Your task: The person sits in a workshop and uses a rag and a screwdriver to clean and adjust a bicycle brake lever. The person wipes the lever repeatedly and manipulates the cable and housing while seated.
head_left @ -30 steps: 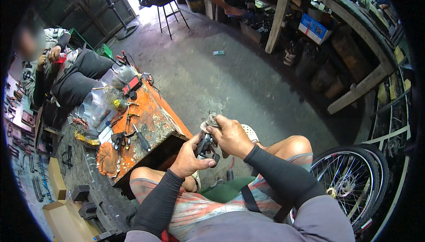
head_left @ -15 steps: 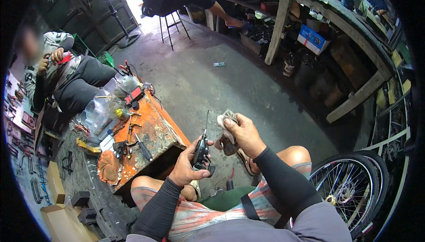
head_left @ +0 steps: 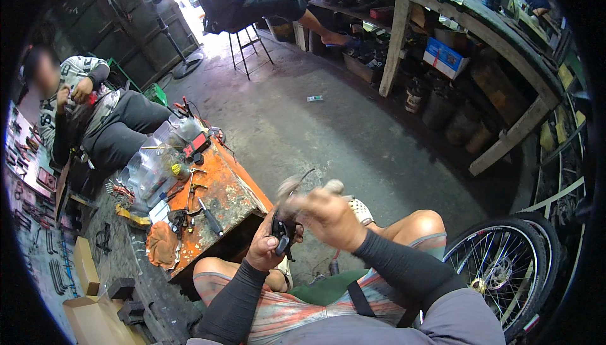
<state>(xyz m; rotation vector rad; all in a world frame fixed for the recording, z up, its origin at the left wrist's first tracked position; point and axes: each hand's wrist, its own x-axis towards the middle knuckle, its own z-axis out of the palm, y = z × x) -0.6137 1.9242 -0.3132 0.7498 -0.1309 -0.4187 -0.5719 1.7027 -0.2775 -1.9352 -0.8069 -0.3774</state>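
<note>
My left hand [head_left: 261, 254] is closed around a black bicycle shifter [head_left: 281, 231], with the thumb along its near side. A thin dark cable [head_left: 307, 175] sticks out beyond the shifter and curves at its end. My right hand [head_left: 329, 220], smeared by motion, grips a grey rag [head_left: 290, 188] at the shifter's far end. Part of the rag pokes out above the knuckles. The right fingers and the rag hide the shifter's upper part, and I cannot make out exactly where the cloth touches it.
An orange worn bench [head_left: 237, 184] at left bears a screwdriver [head_left: 210, 216], clear plastic containers [head_left: 144, 174] and an orange cloth [head_left: 162, 244]. Bicycle wheels [head_left: 495, 275] stand by my right knee. A co-worker [head_left: 120, 118] sits at left; another person [head_left: 243, 1] sits on a stool ahead.
My right hand has moved left with the rag, from beside the shifter onto its far end. The shifter has tilted and come slightly nearer in my left hand.
</note>
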